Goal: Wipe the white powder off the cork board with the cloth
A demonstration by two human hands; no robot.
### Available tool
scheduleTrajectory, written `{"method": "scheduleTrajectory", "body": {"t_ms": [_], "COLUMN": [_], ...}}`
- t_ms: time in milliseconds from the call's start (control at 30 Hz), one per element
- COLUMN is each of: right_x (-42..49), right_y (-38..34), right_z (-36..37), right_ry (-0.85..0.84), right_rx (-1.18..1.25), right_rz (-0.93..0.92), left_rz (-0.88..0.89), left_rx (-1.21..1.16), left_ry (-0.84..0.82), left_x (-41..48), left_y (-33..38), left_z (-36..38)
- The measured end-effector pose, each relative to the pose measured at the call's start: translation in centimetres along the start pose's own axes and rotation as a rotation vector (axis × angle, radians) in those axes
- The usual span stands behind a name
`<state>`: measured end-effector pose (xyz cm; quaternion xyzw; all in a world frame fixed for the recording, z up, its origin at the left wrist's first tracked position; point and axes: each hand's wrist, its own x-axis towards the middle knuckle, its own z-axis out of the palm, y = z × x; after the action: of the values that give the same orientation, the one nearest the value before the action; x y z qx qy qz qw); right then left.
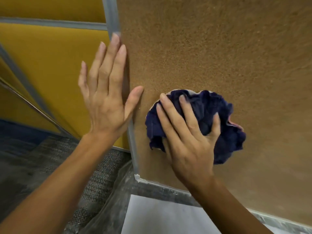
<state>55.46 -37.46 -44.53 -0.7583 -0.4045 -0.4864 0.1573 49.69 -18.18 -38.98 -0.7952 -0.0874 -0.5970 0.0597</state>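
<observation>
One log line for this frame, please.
step: wipe | right hand: holds bunched dark blue cloth against cork board | left hand: flat on grey frame

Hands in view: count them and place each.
2. The left hand lies flat at the brown cork board's left edge; the right hand grips the crumpled dark blue cloth against it.

We see the cork board (pixel 219 56) standing upright, a tan, grainy sheet in a thin grey frame, its bottom rail dusted whitish. The cloth (pixel 204 108) is dark navy with a pale underside showing at its edges. It is crumpled into a wad against the board's lower left, near the corner, under our right hand (pixel 189 132).
</observation>
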Motion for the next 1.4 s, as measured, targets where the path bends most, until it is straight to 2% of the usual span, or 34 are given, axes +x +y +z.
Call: {"method": "scheduleTrajectory", "body": {"t_ms": [67, 133, 200, 367, 433, 500, 533, 600, 700, 800, 867, 933, 1000, 1067, 1100, 1233, 1300, 1400], "right_x": [0.0, -1.6, -2.7, -1.2, -1.4, -2.9, -3.7, -4.2, -3.5, -4.4, -6.6, -10.0, -12.7, -14.2, -14.4, -13.1, -12.3, -12.4], "right_y": [0.0, 0.5, 1.6, -0.1, -1.8, -2.4, -2.2, -1.7, -1.7, -2.1, -1.7, -0.1, 1.7, 2.7, 2.7, 1.5, 0.9, 0.3], "right_z": [0.9, 1.8, 1.5, 0.9, 2.4, 3.6, 3.7, 3.0, 2.1, 3.6, 4.7, 5.1, 4.7, 3.7, 3.1, 0.0, -2.0, -4.5], "right_ry": [-0.053, -0.168, -0.229, -0.086, -0.107, -0.193, -0.227, -0.231, -0.153, -0.128, -0.231, -0.421, -0.619, -0.724, -0.708, -0.423, -0.332, -0.251], "right_rx": [-0.090, -0.154, -0.161, -0.089, -0.120, -0.147, -0.144, -0.102, -0.028, -0.053, -0.074, -0.054, -0.028, 0.017, 0.053, 0.256, 0.387, 0.447], "right_rz": [-0.117, -0.315, -0.388, -0.113, -0.215, -0.380, -0.404, -0.341, -0.188, -0.220, -0.370, -0.521, -0.566, -0.492, -0.434, -0.128, 0.022, 0.165], "left_rz": [-0.010, 0.048, 0.075, 0.076, 0.076, 0.061, 0.050, 0.022, -0.021, -0.058, -0.072, -0.075, -0.085, -0.097, -0.098, -0.109, -0.103, -0.064], "left_rx": [-0.115, -0.231, -0.322, -0.379, -0.382, -0.354, -0.322, -0.231, -0.135, -0.119, -0.125, -0.127, -0.113, -0.091, -0.077, -0.033, -0.035, -0.107], "left_ry": [-0.025, 0.003, 0.040, 0.001, -0.004, 0.014, 0.026, 0.048, 0.034, 0.032, 0.027, 0.018, 0.003, -0.014, -0.026, -0.089, -0.098, -0.122], "left_x": [0.3, 0.9, 1.2, 1.4, 1.6, 1.5, 1.3, 0.6, -0.6, -1.3, -1.2, -1.2, -1.4, -1.6, -1.6, -2.2, -3.1, -5.8], "left_y": [0.2, 0.0, -0.2, -0.2, -0.3, -0.4, -0.2, 0.3, 1.4, 2.0, 2.1, 2.2, 2.2, 2.2, 2.3, 2.9, 3.7, 6.3], "left_z": [0.9, 1.7, 2.3, 2.0, 1.8, 1.9, 1.8, 1.6, 1.7, 1.9, 2.0, 1.9, 1.6, 1.1, 0.8, -0.6, -1.6, -3.2]}}
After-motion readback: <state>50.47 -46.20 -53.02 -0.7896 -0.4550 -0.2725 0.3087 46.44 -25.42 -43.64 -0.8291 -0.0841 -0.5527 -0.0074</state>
